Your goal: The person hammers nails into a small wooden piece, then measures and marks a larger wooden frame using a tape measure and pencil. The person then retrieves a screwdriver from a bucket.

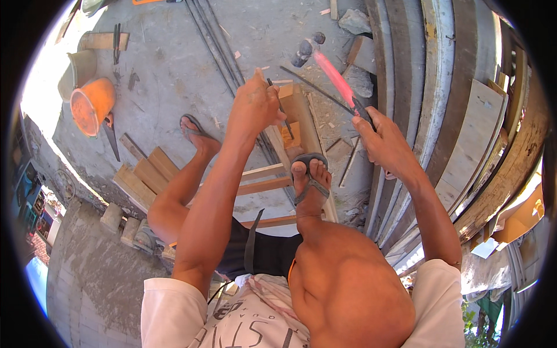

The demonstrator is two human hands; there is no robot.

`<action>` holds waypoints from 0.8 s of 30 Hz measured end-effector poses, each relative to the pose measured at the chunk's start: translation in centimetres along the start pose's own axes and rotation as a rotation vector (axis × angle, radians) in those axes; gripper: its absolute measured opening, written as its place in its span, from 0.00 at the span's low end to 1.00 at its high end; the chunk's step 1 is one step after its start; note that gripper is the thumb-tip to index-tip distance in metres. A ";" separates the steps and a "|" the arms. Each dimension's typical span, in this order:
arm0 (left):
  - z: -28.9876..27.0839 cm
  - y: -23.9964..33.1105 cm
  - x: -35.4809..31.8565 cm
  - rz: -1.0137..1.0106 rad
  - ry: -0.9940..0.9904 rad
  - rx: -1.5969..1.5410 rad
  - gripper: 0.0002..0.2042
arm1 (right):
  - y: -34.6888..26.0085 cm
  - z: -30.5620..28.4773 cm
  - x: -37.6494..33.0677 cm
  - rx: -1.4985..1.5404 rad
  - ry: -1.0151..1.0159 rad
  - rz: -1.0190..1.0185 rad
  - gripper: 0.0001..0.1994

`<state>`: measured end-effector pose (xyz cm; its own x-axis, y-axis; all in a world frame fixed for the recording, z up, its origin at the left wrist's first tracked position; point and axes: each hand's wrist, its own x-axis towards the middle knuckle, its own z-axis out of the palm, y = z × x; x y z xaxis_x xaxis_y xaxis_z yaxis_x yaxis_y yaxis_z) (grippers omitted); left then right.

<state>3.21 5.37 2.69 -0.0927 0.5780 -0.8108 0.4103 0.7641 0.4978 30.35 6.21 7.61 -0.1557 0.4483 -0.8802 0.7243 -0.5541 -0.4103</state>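
Note:
My right hand (380,139) is closed round the black grip of a mallet (336,78) with a pink-red shaft and a dark double-faced head. The head is raised and points away to the upper left. In my left hand (256,107) the fingers are closed round a thin dark metal rod (288,129), its lower end over the wooden frame (301,110). Whether the rod touches the wood I cannot tell. My right foot (311,177), in a sandal, rests on the frame.
Long planks (436,87) stand along the right. Dark metal bars (217,43) lie on the concrete floor. To the left are an orange bucket (93,107), a handsaw (111,134) and short wood pieces (145,177). Broken stones (355,22) lie beyond the frame.

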 end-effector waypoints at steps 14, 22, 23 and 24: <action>2.6 -0.9 -3.0 0.043 0.212 -0.315 0.14 | 2.9 0.2 0.5 0.034 0.053 0.066 0.23; 2.1 -2.8 -2.2 0.080 0.300 -0.471 0.12 | 1.6 -0.4 0.9 0.034 -0.002 0.083 0.23; 2.5 -2.6 -2.3 0.084 0.320 -0.467 0.11 | 1.7 -0.3 1.1 0.033 0.001 0.081 0.22; 2.8 -2.4 -2.3 0.087 0.338 -0.465 0.11 | 2.1 -0.2 1.1 0.027 0.020 0.075 0.23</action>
<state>4.95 1.39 2.53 -0.3921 0.6455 -0.6555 -0.0051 0.7110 0.7032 31.85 5.71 5.80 -0.0881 0.4184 -0.9040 0.7148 -0.6055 -0.3499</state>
